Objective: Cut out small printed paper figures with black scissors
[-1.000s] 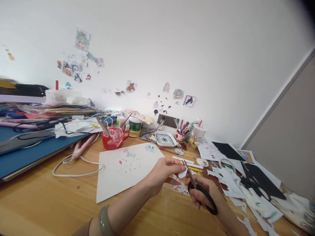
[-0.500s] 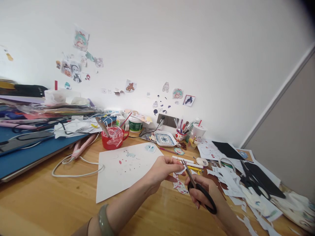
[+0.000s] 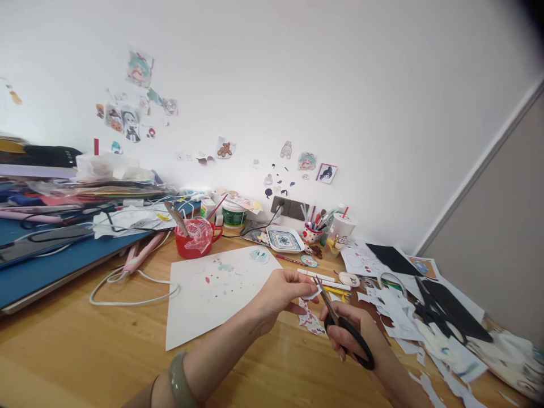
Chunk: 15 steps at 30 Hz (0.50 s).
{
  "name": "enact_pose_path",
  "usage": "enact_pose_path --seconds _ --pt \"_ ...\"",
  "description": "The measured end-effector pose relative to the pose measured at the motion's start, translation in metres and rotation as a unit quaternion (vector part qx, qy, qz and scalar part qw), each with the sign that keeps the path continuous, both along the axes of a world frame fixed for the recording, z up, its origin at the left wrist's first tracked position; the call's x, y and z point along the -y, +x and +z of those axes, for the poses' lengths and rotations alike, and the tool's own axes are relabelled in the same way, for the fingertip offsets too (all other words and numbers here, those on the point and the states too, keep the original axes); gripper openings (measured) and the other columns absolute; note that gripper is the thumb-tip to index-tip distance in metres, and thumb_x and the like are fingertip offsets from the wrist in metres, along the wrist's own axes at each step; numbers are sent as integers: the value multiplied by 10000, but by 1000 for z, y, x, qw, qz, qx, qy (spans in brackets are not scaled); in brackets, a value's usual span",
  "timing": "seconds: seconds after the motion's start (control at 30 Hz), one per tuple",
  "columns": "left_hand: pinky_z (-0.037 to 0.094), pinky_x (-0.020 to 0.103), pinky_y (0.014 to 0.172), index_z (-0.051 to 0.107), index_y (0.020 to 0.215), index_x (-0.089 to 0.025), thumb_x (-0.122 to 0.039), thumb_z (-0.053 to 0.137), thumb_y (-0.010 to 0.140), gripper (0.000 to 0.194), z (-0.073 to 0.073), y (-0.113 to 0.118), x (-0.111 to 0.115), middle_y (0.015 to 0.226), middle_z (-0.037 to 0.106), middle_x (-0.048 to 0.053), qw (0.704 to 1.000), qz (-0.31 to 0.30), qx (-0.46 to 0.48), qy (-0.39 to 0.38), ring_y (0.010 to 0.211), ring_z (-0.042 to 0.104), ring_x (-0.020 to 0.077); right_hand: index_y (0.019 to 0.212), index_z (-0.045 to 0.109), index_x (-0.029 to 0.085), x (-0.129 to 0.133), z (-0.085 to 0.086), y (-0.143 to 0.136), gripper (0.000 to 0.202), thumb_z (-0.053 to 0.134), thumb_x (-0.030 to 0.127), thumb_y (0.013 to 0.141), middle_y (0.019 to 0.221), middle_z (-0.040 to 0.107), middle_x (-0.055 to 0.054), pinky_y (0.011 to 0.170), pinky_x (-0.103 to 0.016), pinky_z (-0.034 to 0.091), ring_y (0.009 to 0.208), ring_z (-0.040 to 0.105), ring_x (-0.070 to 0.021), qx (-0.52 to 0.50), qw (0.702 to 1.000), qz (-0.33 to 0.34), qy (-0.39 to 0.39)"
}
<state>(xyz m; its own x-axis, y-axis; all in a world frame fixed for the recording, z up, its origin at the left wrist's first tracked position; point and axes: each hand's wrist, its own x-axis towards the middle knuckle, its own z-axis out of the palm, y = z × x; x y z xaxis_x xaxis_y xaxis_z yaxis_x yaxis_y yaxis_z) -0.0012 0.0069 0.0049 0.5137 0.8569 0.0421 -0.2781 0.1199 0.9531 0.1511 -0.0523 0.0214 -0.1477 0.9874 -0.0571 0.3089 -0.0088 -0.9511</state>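
Note:
My left hand pinches a small piece of white paper between thumb and fingers. In my right hand are black-handled scissors, gripped by the loops, with their blades slightly apart and the tips at the paper's edge. Under the hands, a patterned pink-and-white paper scrap lies on the wooden table. To the left lies a large white sheet carrying small coloured cut-outs, among them a light blue one. My left forearm covers part of the table near the sheet.
Paper offcuts and a second pair of scissors lie on the right. Markers sit beyond the hands. Farther back stand a red mug, a square patterned dish and a drink cup. A pink device with a white cord lies left.
The piece of paper has tilted slightly between my left fingers. Both hands and the scissors stay almost in the same place.

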Motion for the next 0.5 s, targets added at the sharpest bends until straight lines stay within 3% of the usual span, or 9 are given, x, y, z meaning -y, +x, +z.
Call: enact_pose_path --seconds 0.2,0.5 --pt "431 215 527 581 660 -130 -325 660 590 221 0 1 0 677 568 31 1000 1 8 -5 677 527 127 671 498 170 0 -3 2 178 617 279 597 477 428 76 381 -173 327 398 378 -54 -5 1000 -3 -2" --pt "435 217 505 573 643 -126 -296 669 577 206 -2 1 -2 690 569 32 1000 -5 12 -16 665 529 129 696 488 179 1 -3 1 264 628 380 598 512 437 63 397 -190 337 422 380 -63 -9 1000 1 2"
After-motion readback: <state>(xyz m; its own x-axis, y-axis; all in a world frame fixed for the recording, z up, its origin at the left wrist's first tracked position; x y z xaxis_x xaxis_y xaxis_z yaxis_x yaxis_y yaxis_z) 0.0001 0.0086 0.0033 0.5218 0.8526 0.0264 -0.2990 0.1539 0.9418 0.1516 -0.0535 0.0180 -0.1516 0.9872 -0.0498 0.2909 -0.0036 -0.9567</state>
